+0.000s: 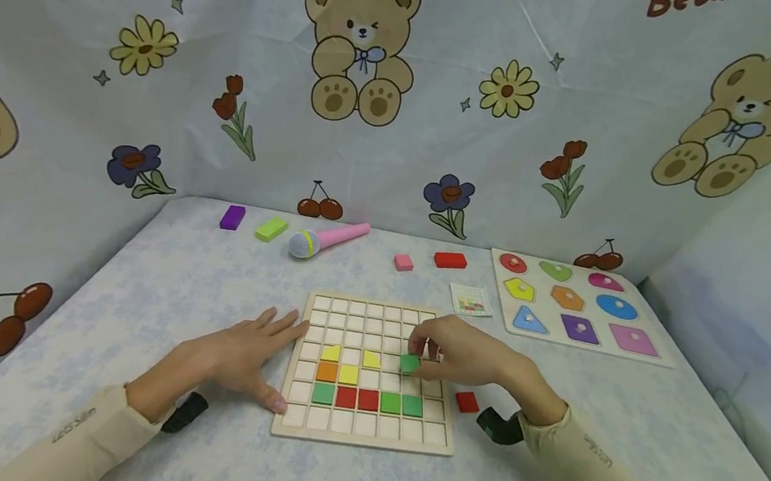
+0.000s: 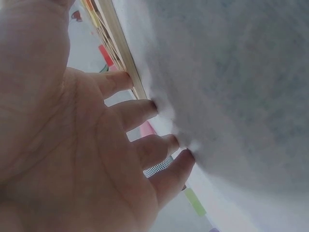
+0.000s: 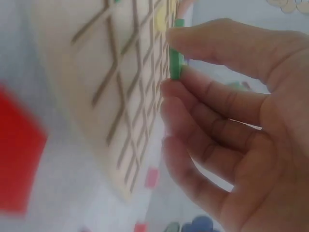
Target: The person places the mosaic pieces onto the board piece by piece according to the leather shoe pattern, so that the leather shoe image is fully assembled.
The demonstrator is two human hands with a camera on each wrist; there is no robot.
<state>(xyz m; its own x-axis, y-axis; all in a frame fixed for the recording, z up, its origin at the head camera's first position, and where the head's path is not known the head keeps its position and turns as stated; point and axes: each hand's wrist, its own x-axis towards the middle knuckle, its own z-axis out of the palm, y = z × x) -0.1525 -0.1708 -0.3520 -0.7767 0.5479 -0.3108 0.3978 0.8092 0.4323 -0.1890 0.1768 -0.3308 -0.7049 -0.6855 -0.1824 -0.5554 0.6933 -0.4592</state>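
Note:
A wooden grid board (image 1: 329,421) lies on the table with several coloured tiles in its cells: yellow tiles (image 1: 348,374), an orange tile (image 1: 326,371), red tiles (image 1: 356,399) and green tiles (image 1: 402,405). My right hand (image 1: 469,351) pinches a green tile (image 1: 409,365) between thumb and fingers over the board's right side; the right wrist view shows this tile (image 3: 175,53) edge-on close to the grid. Fingers spread, my left hand (image 1: 240,356) rests at the board's left edge, thumb and a fingertip touching the frame. In the left wrist view other fingertips (image 2: 186,157) rest on the tablecloth.
A red tile (image 1: 467,402) lies right of the board. Behind it are a pattern card (image 1: 471,300), a shape puzzle (image 1: 587,347), a toy microphone (image 1: 328,239), and purple (image 1: 233,217), lime (image 1: 271,229), pink (image 1: 403,262) and red blocks (image 1: 450,261).

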